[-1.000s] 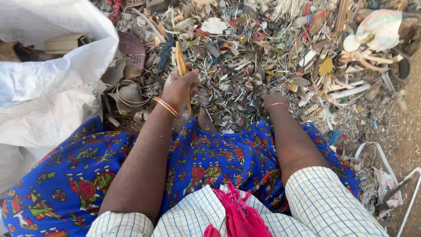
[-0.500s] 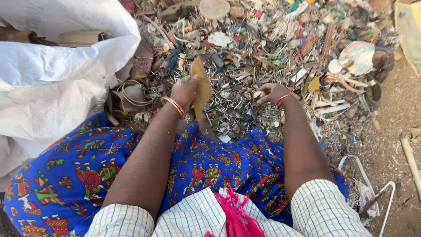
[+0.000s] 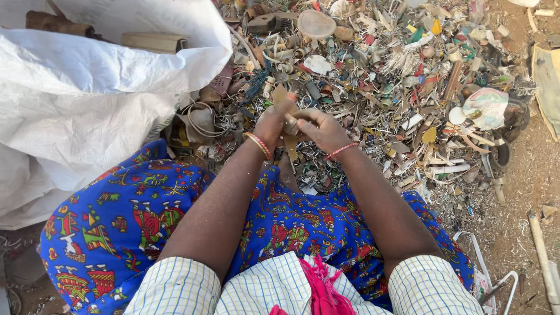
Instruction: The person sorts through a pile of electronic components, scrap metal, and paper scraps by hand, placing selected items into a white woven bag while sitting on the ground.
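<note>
OK, we've got both hands on one tan strip (image 3: 290, 127): left hand (image 3: 269, 123) and right hand (image 3: 322, 129) pinch it just above the scrap pile (image 3: 396, 76). We'd keep grips close together; sack (image 3: 105, 99) sits left.

A large white woven sack (image 3: 87, 99) slumps open at the left edge of the scrap heap (image 3: 396, 76), a tan rectangular box (image 3: 154, 41) lying at its mouth; no labels, signs or screens are visible.
</note>
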